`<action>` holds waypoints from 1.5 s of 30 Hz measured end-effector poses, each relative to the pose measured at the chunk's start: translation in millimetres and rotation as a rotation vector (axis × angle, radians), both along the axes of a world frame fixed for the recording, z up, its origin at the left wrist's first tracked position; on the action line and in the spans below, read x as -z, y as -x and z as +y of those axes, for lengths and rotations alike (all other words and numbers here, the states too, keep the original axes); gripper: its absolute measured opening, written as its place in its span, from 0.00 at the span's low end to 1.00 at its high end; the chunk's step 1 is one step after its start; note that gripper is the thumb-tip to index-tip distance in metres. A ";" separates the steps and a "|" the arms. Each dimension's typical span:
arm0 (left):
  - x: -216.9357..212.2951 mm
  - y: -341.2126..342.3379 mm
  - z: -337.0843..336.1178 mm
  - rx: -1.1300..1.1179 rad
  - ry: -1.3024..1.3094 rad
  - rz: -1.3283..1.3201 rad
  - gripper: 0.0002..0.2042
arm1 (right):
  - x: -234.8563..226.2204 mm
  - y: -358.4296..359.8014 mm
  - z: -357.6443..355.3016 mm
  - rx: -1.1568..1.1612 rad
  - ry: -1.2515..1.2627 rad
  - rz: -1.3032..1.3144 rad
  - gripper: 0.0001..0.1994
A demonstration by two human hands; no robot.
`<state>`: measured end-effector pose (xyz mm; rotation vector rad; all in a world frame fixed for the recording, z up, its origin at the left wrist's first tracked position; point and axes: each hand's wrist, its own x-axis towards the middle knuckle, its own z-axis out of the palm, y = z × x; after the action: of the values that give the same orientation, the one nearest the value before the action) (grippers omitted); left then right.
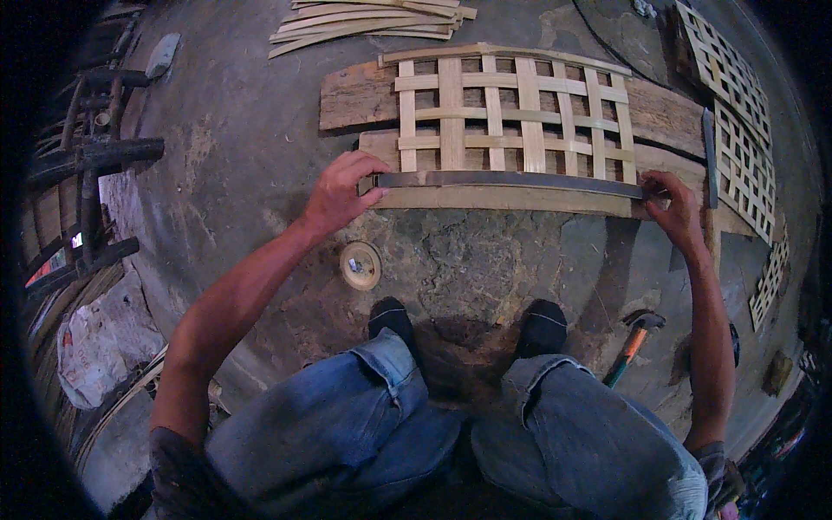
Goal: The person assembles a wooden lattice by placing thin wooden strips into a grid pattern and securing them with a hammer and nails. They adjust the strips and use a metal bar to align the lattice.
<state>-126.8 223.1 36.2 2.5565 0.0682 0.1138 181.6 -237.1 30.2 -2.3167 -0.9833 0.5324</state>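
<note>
A lattice panel (529, 113) of pale woven bamboo strips lies on wooden boards (355, 104) in front of me. Along its near edge runs a long, flat, dark metal bar (537, 179). My left hand (340, 192) pinches the bar's left end between thumb and fingers. At the right end my right hand (674, 204) closes on the bar, its fingertips partly hidden. The lattice's near strip ends meet the bar. On the far edge of the panel sits a bamboo crosspiece (511, 52).
A round dish (360, 265) with small bits inside sits near my left foot. A hammer (634, 345) lies right of my right foot. More lattice panels (737, 121) rest at the right. Loose bamboo strips (373, 22) lie at the far side; a white sack (104, 342) is left.
</note>
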 end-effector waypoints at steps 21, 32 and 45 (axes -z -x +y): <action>9.7 17.2 28.3 -0.127 -0.064 0.104 0.22 | -39.4 43.5 -34.1 0.356 -0.204 -0.146 0.22; 6.1 32.3 93.9 -0.285 -0.018 0.119 0.09 | -39.2 153.9 -444.4 1.386 0.296 -0.431 0.11; -66.0 49.8 89.0 -0.356 -0.177 0.033 0.08 | 79.7 134.9 -422.2 1.031 0.359 -0.305 0.09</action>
<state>-176.6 312.1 102.2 2.6971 0.5486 0.2223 46.7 -659.3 -49.5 -2.8552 0.3070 -0.0922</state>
